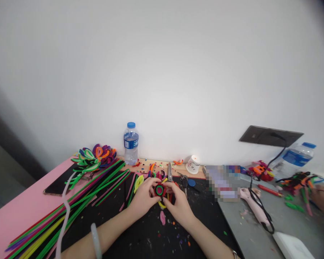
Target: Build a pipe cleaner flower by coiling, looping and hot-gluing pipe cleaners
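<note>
While our left hand (142, 198) and right hand (178, 204) meet over the black mat (140, 237), both pinch a red coil (160, 190) between their fingertips. Scissors (170, 172) lie just beyond it, and pipe cleaners (78, 205) fan out left of our left hand.

A single view comes from a camera worn on the person's head, looking forward and slightly down. It sits close above the tabletop (156, 237), so both forearms enter from the bottom edge and the left hand (142, 198) and right hand (179, 205) meet low in the centre. Beyond the hands the bare wall (162, 72) fills the upper half. The corners darken and edges bend, as with a wide lens.
</note>
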### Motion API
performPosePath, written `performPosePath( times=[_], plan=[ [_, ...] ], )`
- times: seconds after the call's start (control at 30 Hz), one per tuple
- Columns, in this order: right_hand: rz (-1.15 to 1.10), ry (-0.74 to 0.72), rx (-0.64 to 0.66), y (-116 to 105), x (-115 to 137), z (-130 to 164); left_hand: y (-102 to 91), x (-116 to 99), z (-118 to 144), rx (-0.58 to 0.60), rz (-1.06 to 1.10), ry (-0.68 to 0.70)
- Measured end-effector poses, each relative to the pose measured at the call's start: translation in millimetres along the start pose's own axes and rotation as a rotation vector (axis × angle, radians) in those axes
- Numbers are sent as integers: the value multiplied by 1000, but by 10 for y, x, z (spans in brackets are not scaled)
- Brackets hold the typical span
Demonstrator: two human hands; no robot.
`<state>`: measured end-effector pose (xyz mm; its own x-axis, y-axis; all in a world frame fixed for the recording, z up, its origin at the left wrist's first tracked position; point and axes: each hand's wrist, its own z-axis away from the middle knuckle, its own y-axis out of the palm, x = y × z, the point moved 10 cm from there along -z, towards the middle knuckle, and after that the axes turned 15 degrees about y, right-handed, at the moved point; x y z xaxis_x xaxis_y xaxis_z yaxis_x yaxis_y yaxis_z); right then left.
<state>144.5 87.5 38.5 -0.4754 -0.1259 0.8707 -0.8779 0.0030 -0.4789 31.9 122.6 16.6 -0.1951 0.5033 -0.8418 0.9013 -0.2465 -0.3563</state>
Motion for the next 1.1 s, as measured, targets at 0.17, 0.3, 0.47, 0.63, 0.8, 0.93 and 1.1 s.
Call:
performPosePath(
  times=[0.17, 0.3, 0.47, 0.63, 0.8, 0.93, 1.1],
  plan=[
    [1, 2, 10, 18, -21, -4, 2, -22, -4, 6, 18, 0],
    [0, -2, 11, 22, -26, -7, 10, -12, 8, 5, 21, 5],
    [-8, -4, 13, 13, -19, -6, 12, 4, 8, 6, 6, 0],
    [-11, 1, 22, 23, -30, -6, 9, 7, 3, 13, -3, -5],
    [-8, 11, 25, 34, -38, -5, 16, 5, 7, 23, -7, 11],
    [-13, 4, 22, 23, -17, -3, 24, 7, 7, 22, -11, 27],
    [-30, -11, 29, 23, 7, 2, 30, -3, 8, 28, -19, 27]
  ],
)
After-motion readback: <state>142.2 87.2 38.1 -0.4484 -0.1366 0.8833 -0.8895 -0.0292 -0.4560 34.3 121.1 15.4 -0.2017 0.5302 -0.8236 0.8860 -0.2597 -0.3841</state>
